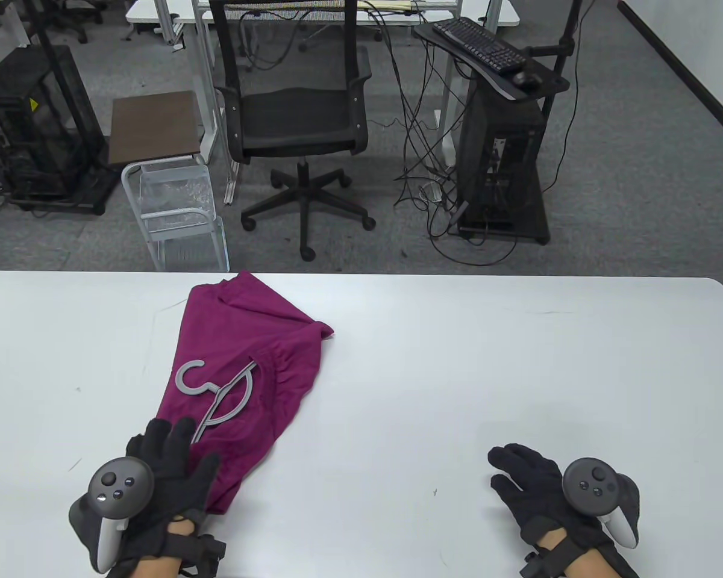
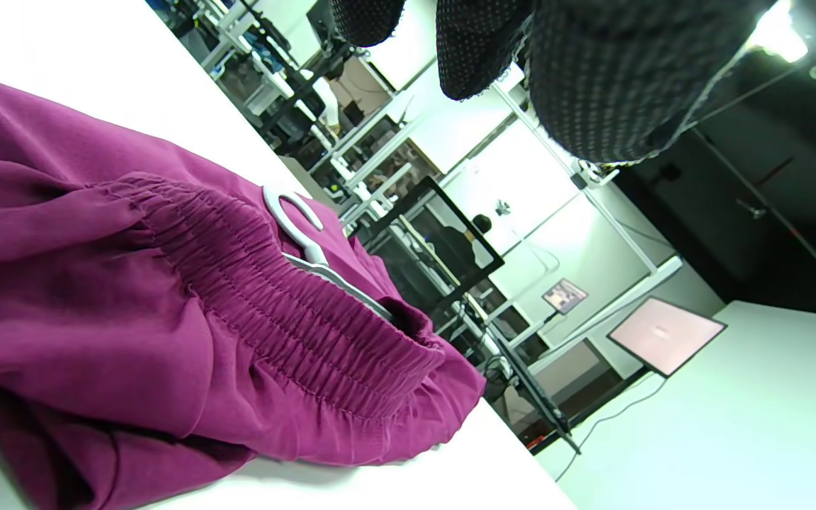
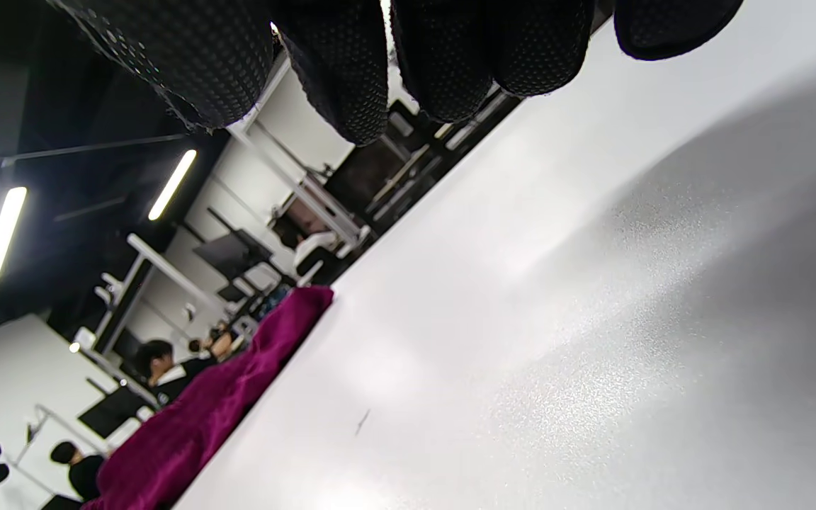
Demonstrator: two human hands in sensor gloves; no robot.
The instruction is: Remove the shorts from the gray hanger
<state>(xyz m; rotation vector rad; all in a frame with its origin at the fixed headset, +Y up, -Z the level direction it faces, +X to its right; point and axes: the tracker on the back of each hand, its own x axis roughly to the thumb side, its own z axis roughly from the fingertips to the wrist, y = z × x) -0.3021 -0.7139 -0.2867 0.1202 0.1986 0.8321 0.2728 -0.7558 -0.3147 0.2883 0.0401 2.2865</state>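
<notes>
Magenta shorts (image 1: 247, 373) lie on the white table (image 1: 458, 361) left of centre, waistband towards the right. A gray hanger (image 1: 217, 391) lies on them, hook up-left, one arm tucked under the waistband. The shorts (image 2: 167, 333) and hanger (image 2: 302, 234) also show in the left wrist view, and the shorts (image 3: 202, 418) in the right wrist view. My left hand (image 1: 169, 463) rests flat and open on the near end of the shorts, fingertips by the hanger's lower end. My right hand (image 1: 530, 481) lies open on the bare table, far right of the shorts, holding nothing.
Beyond the table's far edge stand a black office chair (image 1: 301, 114), a small brown side table (image 1: 153, 126), and a black stand with keyboard (image 1: 494, 54).
</notes>
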